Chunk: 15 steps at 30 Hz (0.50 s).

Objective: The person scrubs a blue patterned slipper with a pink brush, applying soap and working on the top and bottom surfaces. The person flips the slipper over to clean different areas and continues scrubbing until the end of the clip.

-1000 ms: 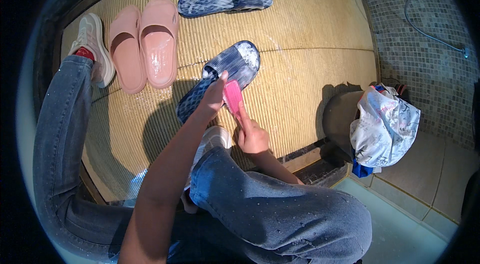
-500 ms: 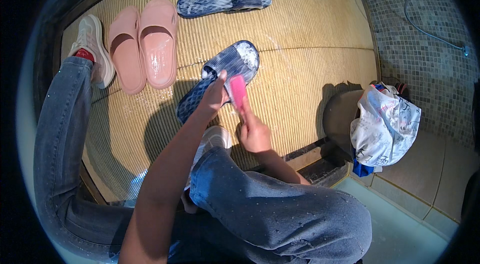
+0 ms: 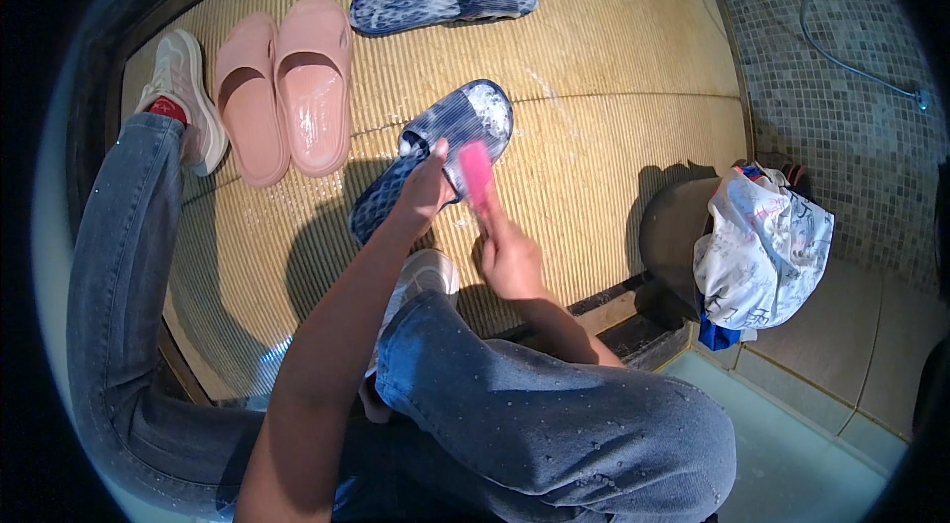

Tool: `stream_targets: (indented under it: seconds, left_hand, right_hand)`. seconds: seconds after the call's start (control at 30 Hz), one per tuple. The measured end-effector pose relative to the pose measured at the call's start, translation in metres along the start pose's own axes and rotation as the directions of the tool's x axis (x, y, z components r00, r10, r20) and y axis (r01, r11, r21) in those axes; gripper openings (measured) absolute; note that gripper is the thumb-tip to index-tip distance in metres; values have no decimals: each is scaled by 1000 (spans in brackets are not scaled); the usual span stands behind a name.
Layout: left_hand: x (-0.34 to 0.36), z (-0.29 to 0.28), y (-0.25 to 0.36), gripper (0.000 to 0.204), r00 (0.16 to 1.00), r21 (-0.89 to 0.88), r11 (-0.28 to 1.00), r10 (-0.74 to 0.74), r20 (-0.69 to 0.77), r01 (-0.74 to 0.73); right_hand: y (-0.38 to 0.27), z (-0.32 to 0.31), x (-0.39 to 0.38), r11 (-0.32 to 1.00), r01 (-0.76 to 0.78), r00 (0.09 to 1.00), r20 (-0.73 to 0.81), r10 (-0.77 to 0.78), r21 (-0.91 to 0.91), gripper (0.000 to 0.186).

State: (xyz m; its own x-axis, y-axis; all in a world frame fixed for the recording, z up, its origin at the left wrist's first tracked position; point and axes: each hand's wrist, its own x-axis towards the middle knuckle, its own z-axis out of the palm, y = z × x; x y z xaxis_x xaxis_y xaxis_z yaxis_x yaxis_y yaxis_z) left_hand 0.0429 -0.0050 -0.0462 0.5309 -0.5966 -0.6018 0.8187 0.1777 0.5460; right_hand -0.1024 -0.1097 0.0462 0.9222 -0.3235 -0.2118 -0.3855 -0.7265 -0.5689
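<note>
My left hand [image 3: 427, 190] grips the near edge of a dark blue slipper [image 3: 442, 130], whose toe end carries white suds. The slipper lies at a slant on the ribbed tan floor [image 3: 614, 167]. A pink scrubbing brush [image 3: 476, 173] is held by its handle in my right hand [image 3: 512, 258], its head against the slipper's right side. The bristles are hidden beneath the brush. Farther back lies the matching blue slipper [image 3: 442, 0], streaked with white foam. Two wet-looking pink slippers [image 3: 313, 93] rest side by side to the left.
My shoes [image 3: 184, 93] are on the floor, one beside the pink slippers. At right, a white patterned cloth bundle [image 3: 767, 241] sits on a dark round stool [image 3: 673, 236]. A shower hose [image 3: 841, 53] hangs against the mosaic-tiled wall [image 3: 782, 38].
My right hand and the brush have shifted slightly to the right and up along the slipper. The left hand and the slipper stay where they were.
</note>
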Motion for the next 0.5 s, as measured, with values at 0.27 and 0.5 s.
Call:
stream_targets:
  seconds: [0.27, 0.5]
  left_hand:
    - [-21, 24, 22, 66, 997, -34, 999, -18, 81, 21]
    - [-26, 32, 27, 63, 999, 24, 999, -28, 27, 27]
  right_hand:
    - [31, -1, 22, 987, 68, 974, -207, -98, -145, 73]
    - [18, -21, 19, 990, 48, 995, -78, -59, -133, 79]
